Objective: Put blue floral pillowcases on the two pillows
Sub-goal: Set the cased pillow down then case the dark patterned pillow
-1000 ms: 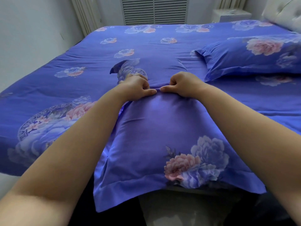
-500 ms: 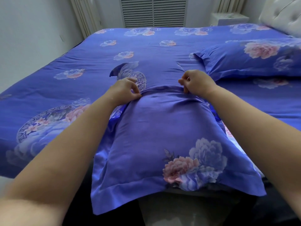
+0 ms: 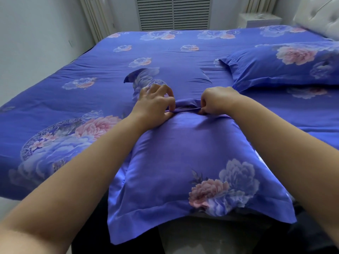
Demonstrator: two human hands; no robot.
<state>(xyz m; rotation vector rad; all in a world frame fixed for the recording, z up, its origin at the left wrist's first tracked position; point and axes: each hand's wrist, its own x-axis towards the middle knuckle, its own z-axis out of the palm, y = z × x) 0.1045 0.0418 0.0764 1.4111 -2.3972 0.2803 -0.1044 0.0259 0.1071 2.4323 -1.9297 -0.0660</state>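
**Two hands pinch the far edge of the near pillowcase**

Two bare arms reach forward over the near edge of the bed [image 3: 91, 74], which carries a blue floral cover with a large pink and pale-blue flower print near its left side.

Left hand [image 3: 156, 103]: its fingers are curled, the thumb and forefinger pinching the far hem of the near pillowcase [image 3: 183, 162], while the other fingers arch loosely above the fabric. The wrist rests on the pillowcase's left far corner.

Between the hands the hem is bunched up into a small ridge, and a dark slit of the opening shows there. The pillowcase looks filled and plump; its near flange hangs over the bed's near edge, with a pink and pale-blue flower printed at its right near corner.

Right hand [image 3: 218, 99]: its fingers are curled tightly down, gripping the same far hem just right of the ridge. The fingertips are hidden under the knuckles, so how much fabric they hold cannot be told.

Farther right, a second pillow [image 3: 286, 65] in matching blue floral fabric lies flat toward the bed's right far corner, well apart from both hands. A pale tufted headboard [image 3: 319, 13] stands behind it.
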